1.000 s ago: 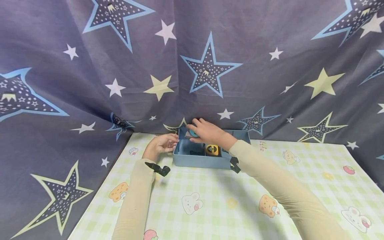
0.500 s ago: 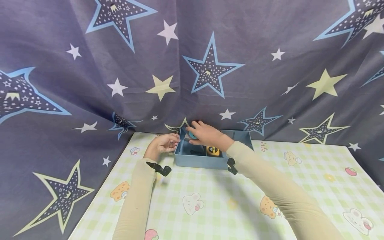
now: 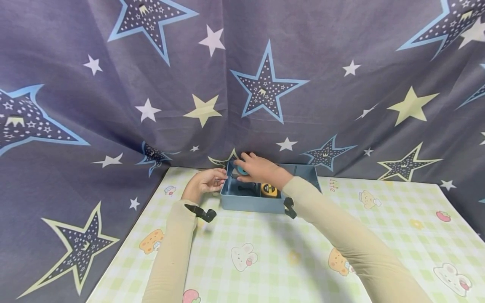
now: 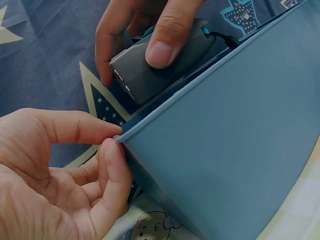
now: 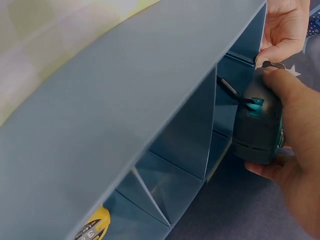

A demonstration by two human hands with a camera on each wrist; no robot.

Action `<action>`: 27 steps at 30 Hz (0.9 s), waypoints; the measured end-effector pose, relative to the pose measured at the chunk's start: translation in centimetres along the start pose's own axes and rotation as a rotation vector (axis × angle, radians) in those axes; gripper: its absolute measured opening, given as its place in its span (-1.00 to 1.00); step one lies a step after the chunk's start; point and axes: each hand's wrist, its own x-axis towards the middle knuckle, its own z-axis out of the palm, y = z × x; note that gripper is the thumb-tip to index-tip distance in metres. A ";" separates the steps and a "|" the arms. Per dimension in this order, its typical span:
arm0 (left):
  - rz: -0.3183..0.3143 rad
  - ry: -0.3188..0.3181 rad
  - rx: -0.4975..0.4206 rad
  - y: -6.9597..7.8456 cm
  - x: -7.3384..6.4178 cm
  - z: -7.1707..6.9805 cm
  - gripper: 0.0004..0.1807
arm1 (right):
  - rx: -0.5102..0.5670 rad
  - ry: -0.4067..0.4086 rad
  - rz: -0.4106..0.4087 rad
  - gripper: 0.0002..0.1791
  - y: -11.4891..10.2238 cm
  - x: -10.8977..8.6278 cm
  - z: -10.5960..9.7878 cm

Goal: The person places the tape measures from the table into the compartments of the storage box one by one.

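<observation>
My left hand [image 3: 206,181] pinches the left rim of a blue-grey divided box [image 3: 254,205] between thumb and index finger, clearly seen in the left wrist view. In my right hand [image 3: 263,170] is a dark grey and teal tape measure [image 5: 257,130], gripped between thumb and fingers. It is at the box's left end, close above the rim in the left wrist view. From it a black wrist strap [image 5: 230,89] hangs into the box. A yellow tape measure [image 3: 269,190] sits in a front middle compartment of the box.
The box stands at the back of a table with a green checked cloth [image 3: 212,252]. Right behind it hangs a dark curtain with stars [image 3: 322,105]. Thin dividers [image 5: 150,197] split the box's inside; my right forearm covers its right front part.
My right wrist has shifted slightly left, with the tape measure still in the hand. The left hand keeps its hold on the rim. The head view has moved a little.
</observation>
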 end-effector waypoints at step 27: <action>0.001 0.009 0.038 0.0 0.0 -0.1 -0.83 | 0.059 -0.099 0.042 -0.30 -0.6 1.2 -0.9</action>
